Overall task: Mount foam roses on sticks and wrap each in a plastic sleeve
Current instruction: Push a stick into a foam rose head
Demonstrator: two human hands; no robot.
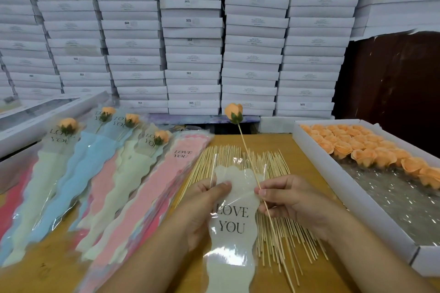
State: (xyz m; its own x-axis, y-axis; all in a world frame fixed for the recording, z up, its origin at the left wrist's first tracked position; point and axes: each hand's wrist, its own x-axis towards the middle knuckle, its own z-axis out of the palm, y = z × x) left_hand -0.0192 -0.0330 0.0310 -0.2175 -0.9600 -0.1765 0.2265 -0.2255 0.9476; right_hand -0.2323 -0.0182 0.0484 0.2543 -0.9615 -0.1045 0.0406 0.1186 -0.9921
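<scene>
Orange foam rose (234, 113) stands high on a thin stick (252, 166), pinched by the right hand (289, 202) above the loose skewers (238, 162) on the tabletop (262, 140). Left hand (204, 207) grips a cream "LOVE YOU" plastic sleeve (232, 223) beside it. Wrapped roses (69, 126) lie left; a tray of rose heads (357, 145) sits right.

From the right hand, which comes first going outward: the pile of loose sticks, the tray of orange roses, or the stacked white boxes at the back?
1. Pile of loose sticks: on the table directly under the right hand.
2. Tray of orange roses: off to the right side.
3. Stacked white boxes: farthest, along the back wall.
</scene>
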